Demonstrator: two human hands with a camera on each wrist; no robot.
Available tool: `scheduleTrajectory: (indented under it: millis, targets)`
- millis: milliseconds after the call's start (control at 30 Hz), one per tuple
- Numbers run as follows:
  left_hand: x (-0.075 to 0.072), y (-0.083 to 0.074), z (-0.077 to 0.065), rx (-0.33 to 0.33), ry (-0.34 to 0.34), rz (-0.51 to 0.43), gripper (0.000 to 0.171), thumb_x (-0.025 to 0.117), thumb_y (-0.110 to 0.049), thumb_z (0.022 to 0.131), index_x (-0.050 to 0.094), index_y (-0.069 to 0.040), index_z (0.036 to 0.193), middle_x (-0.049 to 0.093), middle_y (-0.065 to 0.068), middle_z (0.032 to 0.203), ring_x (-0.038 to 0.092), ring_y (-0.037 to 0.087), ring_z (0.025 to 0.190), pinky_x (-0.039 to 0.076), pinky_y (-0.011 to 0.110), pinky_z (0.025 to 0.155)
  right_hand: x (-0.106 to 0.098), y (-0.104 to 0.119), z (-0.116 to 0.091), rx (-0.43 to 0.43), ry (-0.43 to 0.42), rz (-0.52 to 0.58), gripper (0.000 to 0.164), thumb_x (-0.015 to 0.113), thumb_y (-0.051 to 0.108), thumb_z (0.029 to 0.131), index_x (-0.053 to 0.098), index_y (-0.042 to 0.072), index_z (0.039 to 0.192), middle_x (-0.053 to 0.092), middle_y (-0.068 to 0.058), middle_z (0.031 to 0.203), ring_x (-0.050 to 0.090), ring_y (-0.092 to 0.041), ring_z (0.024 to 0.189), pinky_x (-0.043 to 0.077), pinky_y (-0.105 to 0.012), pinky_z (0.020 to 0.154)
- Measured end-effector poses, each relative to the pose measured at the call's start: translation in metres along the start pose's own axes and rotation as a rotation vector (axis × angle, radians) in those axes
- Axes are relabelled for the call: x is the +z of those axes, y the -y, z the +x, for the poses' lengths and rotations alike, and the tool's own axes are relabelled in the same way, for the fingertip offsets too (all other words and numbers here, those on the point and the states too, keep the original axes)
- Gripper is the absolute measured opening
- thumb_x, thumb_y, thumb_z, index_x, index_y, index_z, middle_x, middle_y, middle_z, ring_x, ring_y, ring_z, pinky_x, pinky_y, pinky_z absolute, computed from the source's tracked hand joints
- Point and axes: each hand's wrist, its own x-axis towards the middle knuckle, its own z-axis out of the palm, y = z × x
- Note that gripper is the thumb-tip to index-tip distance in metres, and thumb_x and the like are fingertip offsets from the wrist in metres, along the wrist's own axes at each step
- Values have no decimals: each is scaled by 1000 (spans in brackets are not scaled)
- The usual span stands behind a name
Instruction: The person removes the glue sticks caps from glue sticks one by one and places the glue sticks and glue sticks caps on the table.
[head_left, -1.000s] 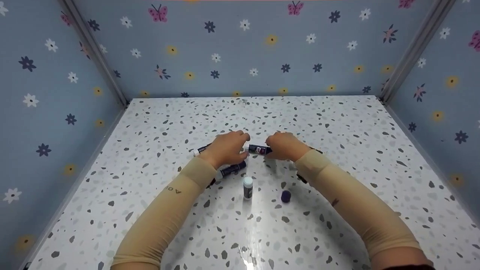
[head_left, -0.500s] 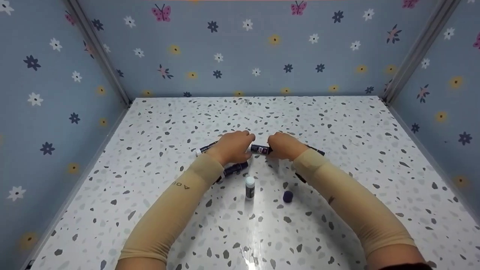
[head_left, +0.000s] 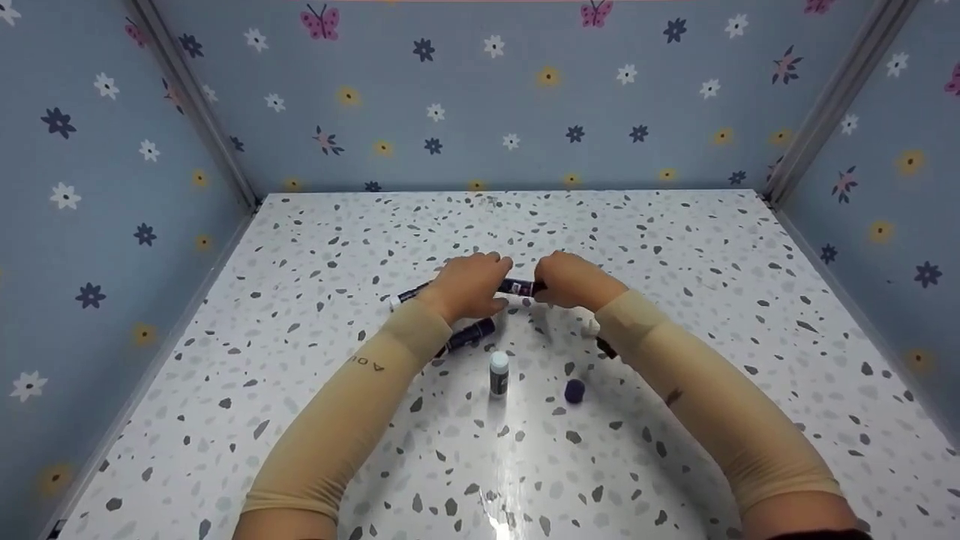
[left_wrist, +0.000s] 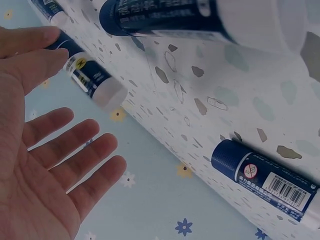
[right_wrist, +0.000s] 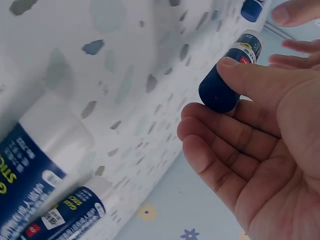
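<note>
Head view: right hand (head_left: 574, 280) pinches the right, dark end of the held glue stick (head_left: 517, 287), over the speckled tabletop (head_left: 495, 229). Left hand (head_left: 469, 285) at the held glue stick's other end, not closed on it; contact can't be told. Nearer the wearer than the held glue stick: a lying glue stick (head_left: 472, 334), an upright glue stick (head_left: 499, 375), and a dark blue round piece (head_left: 574, 391). Left of it, a white-ended glue stick (head_left: 409, 295), partly behind the left hand. Flowered wall (head_left: 495, 90) beyond.

Left wrist view: left hand wide, four fingers straight and spread, below the held glue stick. Barcoded glue stick (left_wrist: 270, 180) lower right of it.

Right wrist view: right thumb on the held glue stick's blue end, fingers curled. Big white-ended stick (right_wrist: 30, 165) lower left of it.
</note>
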Motion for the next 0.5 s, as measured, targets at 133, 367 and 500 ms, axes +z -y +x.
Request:
scheduleTrajectory:
  millis: [133,367,500]
  targets:
    - [-2,-2,0,10,-23,6,50,76,-34,101,60,-4,137,72,15,121,73,34,105,63,49,91,-9,3,-7,-72,-52,14,11,76,9,99,80,1,93,77,-12,83,59,-19,67,56,-42,72]
    - [-3,-7,3,35,-71,14,41,78,-31,101,63,-5,128,73,13,115,73,32,101,62,48,90,-22,7,-18,-134,-112,39,13,76,8,99,78,0,89,71,-10,76,51,-17,64,50,-38,67]
    - [-4,-10,5,36,-104,37,37,78,-29,100,65,-6,125,74,11,112,74,32,98,63,48,86,-27,10,-24,-156,-131,55,12,76,7,98,78,1,88,71,-9,77,52,-17,65,51,-39,68]
